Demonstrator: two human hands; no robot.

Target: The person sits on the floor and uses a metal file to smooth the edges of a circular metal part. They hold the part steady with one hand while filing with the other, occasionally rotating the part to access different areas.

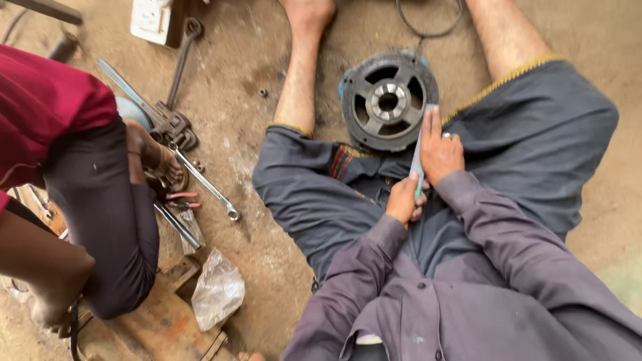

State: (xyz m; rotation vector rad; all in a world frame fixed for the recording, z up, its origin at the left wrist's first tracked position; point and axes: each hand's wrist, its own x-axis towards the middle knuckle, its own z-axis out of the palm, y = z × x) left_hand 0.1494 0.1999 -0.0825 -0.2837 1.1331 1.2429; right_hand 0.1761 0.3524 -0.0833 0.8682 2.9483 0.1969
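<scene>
Between your knees on the dirt floor, a round metal hub lies flat. Your left hand and right hand both close their grip on a flat metal file, its tip touching the hub's rim.

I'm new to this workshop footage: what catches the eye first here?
A round dark metal hub with spoked openings lies on the dirt floor between the seated person's legs. Just below it, the left hand and right hand grip a slim grey flat tool. Long steel wrenches lie scattered left.
</scene>
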